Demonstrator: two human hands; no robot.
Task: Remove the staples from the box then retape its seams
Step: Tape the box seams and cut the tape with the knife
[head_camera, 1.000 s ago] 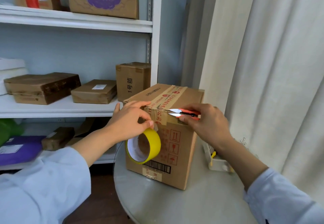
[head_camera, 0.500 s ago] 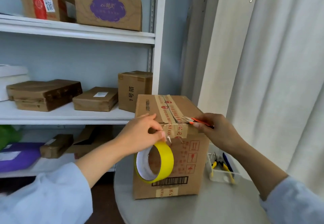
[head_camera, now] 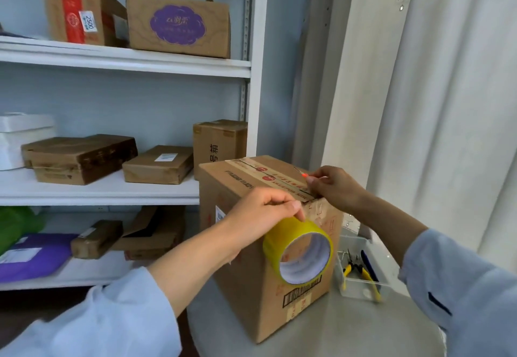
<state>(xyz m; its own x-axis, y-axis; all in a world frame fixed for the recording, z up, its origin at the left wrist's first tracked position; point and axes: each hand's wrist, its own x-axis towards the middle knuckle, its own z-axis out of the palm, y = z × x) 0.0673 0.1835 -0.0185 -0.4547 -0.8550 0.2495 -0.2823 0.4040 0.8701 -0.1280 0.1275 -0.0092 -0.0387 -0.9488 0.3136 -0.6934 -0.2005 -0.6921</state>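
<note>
Gripping yellow tape roll point(head_camera: 298, 253): left hand point(head_camera: 260, 212); right hand point(head_camera: 337, 187) pinches blurred, possibly orange-handled tool point(head_camera: 303, 173) atop box point(head_camera: 251, 272).

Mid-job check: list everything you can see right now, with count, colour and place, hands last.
cardboard box: 1, brown, upright on the round table
round table: 1, grey, lower centre
tape roll: 1, yellow, against the box's front
small cutter: 1, orange, over the box's top right edge; type unclear
clear bin: 1, right of the box
pliers: 1, yellow-handled, in the bin
shelf unit: 1, white, left
shelf parcels: several, mostly brown
curtain: 1, white, right
left hand: holds the tape roll
right hand: pinches the cutter
</note>
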